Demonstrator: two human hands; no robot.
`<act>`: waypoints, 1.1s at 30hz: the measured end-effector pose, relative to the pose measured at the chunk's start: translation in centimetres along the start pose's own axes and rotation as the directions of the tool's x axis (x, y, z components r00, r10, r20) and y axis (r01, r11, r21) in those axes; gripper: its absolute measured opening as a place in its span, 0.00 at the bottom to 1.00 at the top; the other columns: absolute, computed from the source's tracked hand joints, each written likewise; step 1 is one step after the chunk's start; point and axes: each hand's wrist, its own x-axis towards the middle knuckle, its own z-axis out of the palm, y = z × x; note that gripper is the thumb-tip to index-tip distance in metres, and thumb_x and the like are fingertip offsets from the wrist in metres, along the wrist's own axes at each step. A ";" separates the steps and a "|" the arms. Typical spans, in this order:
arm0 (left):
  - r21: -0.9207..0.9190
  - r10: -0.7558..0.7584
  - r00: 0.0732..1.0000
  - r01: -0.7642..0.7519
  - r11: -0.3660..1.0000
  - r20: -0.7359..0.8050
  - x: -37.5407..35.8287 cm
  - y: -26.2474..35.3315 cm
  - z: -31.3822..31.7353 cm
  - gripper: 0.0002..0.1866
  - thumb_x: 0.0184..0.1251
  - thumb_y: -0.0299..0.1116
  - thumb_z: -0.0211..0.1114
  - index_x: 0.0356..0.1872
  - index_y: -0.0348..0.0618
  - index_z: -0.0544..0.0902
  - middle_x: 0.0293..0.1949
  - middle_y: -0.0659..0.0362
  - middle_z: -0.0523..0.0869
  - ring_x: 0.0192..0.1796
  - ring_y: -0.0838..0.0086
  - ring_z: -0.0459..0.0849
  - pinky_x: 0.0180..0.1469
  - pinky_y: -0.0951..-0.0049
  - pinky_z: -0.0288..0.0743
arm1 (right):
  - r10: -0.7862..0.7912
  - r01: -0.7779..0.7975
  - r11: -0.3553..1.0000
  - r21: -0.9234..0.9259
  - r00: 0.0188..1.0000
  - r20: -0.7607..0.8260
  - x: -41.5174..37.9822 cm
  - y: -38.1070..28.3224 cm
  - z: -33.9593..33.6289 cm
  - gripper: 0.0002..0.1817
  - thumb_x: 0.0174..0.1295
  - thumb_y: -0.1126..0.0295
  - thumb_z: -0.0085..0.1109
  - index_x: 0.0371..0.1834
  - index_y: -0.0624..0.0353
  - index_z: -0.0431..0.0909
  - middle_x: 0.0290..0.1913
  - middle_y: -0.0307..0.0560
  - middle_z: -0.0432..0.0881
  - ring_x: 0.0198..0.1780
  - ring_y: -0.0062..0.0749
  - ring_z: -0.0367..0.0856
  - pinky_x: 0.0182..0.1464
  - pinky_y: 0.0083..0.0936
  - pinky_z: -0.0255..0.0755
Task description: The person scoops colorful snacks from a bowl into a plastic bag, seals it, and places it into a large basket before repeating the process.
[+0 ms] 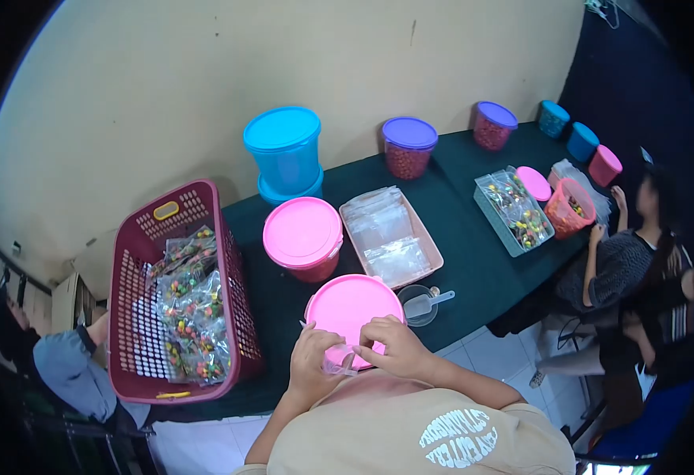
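Observation:
Close to my body, my left hand and my right hand meet over the near edge of a pink lid on a round tub. Between them is a small piece of clear plastic, pinched by the fingers of both hands; its exact kind is too small to make out. A thin pale tip pokes out beside my left fingers. Right of the lid, a white scoop rests in a clear round bowl.
A maroon basket at left holds several bags of colourful pieces. Behind the lid stand a pink-lidded tub, a tray of clear bags, and blue tubs. People are at both sides; one at right is beside an open pink tub.

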 end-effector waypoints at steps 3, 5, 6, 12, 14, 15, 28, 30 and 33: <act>0.073 -0.073 0.993 0.081 0.994 -0.097 0.4 0.4 0.4 0.24 0.41 0.25 0.77 0.41 0.43 0.76 0.33 0.57 0.79 0.38 0.66 0.81 0.52 0.62 0.73 | 0.042 -0.045 0.992 0.115 0.999 0.025 -0.3 2.9 -2.6 0.12 0.58 0.62 0.62 0.35 0.59 0.77 0.34 0.45 0.78 0.39 0.37 0.75 0.48 0.32 0.65; 0.110 -0.178 0.953 0.210 0.972 -0.246 -0.1 -0.2 0.7 0.23 0.44 0.22 0.76 0.43 0.40 0.76 0.32 0.57 0.76 0.37 0.70 0.80 0.42 0.73 0.74 | 0.198 -0.195 0.980 0.046 0.977 -0.077 -0.7 6.3 -3.8 0.19 0.57 0.58 0.64 0.44 0.61 0.76 0.44 0.50 0.78 0.46 0.43 0.75 0.52 0.33 0.68; 0.130 -0.254 0.921 0.302 0.944 -0.296 -0.3 -0.4 0.8 0.23 0.46 0.23 0.75 0.46 0.39 0.76 0.35 0.57 0.78 0.39 0.73 0.80 0.42 0.74 0.75 | 0.148 -0.154 0.985 -0.075 0.986 -0.073 -0.7 7.8 -4.4 0.22 0.56 0.56 0.65 0.48 0.58 0.77 0.52 0.49 0.77 0.54 0.42 0.73 0.56 0.38 0.65; -0.242 -0.691 0.627 0.653 0.718 -0.360 -0.2 1.3 1.3 0.29 0.45 0.30 0.77 0.50 0.36 0.76 0.42 0.53 0.81 0.45 0.68 0.82 0.49 0.70 0.76 | -0.308 0.430 0.806 -0.407 0.892 0.332 -3.3 12.9 -2.3 0.20 0.52 0.53 0.66 0.48 0.44 0.80 0.59 0.33 0.75 0.62 0.32 0.70 0.67 0.58 0.49; -0.147 -0.628 0.661 0.631 0.761 -0.412 -0.8 1.5 1.5 0.29 0.46 0.32 0.78 0.51 0.35 0.75 0.42 0.53 0.82 0.44 0.70 0.82 0.49 0.71 0.76 | -0.385 0.481 0.823 -0.301 0.863 0.327 -3.4 14.4 -1.8 0.14 0.53 0.57 0.65 0.42 0.43 0.81 0.53 0.29 0.79 0.58 0.26 0.72 0.67 0.58 0.49; -0.159 -0.639 0.631 0.645 0.747 -0.440 -1.0 1.8 1.6 0.30 0.47 0.32 0.78 0.52 0.35 0.75 0.42 0.53 0.81 0.45 0.69 0.81 0.50 0.69 0.75 | -0.392 0.473 0.837 -0.275 0.869 0.302 -3.3 14.0 -1.7 0.09 0.52 0.59 0.66 0.36 0.43 0.82 0.47 0.25 0.81 0.55 0.23 0.73 0.68 0.58 0.47; -0.032 -0.578 0.479 0.751 0.659 -0.661 -7.9 6.5 -0.5 0.30 0.50 0.32 0.73 0.55 0.39 0.73 0.43 0.55 0.79 0.46 0.70 0.79 0.53 0.69 0.72 | -0.326 0.368 0.923 -0.112 0.903 0.278 3.9 6.7 -7.4 0.08 0.48 0.66 0.70 0.31 0.49 0.81 0.37 0.33 0.82 0.46 0.31 0.75 0.66 0.52 0.49; -0.167 -0.664 0.404 0.764 0.623 -0.629 -8.5 7.1 -0.4 0.30 0.50 0.32 0.73 0.55 0.39 0.73 0.43 0.55 0.80 0.46 0.71 0.79 0.53 0.69 0.72 | -0.339 0.396 0.871 -0.290 0.913 0.228 6.2 6.1 -6.7 0.09 0.47 0.69 0.69 0.31 0.50 0.79 0.35 0.35 0.80 0.47 0.32 0.75 0.67 0.50 0.50; -0.212 -0.683 0.414 0.741 0.637 -0.602 -9.1 7.1 0.1 0.30 0.50 0.33 0.74 0.55 0.39 0.72 0.44 0.53 0.81 0.47 0.68 0.80 0.53 0.67 0.73 | -0.444 0.476 0.760 -0.443 0.877 0.181 12.0 10.6 -2.3 0.07 0.51 0.66 0.66 0.31 0.51 0.78 0.35 0.35 0.80 0.47 0.32 0.75 0.66 0.54 0.51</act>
